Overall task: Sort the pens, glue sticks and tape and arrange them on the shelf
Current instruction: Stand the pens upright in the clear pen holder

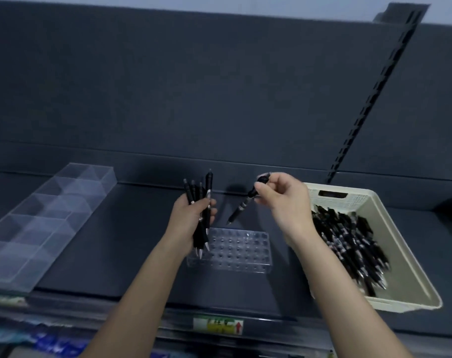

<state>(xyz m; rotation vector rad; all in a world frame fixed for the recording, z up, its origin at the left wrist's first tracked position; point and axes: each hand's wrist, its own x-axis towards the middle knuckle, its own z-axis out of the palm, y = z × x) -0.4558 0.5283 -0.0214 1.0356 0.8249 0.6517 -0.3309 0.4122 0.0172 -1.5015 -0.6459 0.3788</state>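
On the dark shelf [116, 241], the left hand [191, 220] has its grip wrapped round a bundle of black pens [194, 189]. The bundle is held nearly upright, clicker ends up, with the tips pointing down over the left end of the clear pen holder [243, 251]. That holder (a see-through block with rows of round holes) sits on the shelf between the 2 forearms.

The right hand [284, 202] is raised just right of the bundle. Its grip is a pinch of thumb and fingertips on the top end of 1 black pen [241, 206]. This pen hangs slanted, tip down and to the left, above the holder's far edge and apart from it.

To the right a cream basket [400, 254] stands on the shelf, with a heap of loose pens [349, 244] lying in it; the right forearm hides part of its left side. At the left lies a clear divided tray [46, 215], split into compartments. A green and yellow label [218, 325] sits on the shelf's front edge, below the holder.
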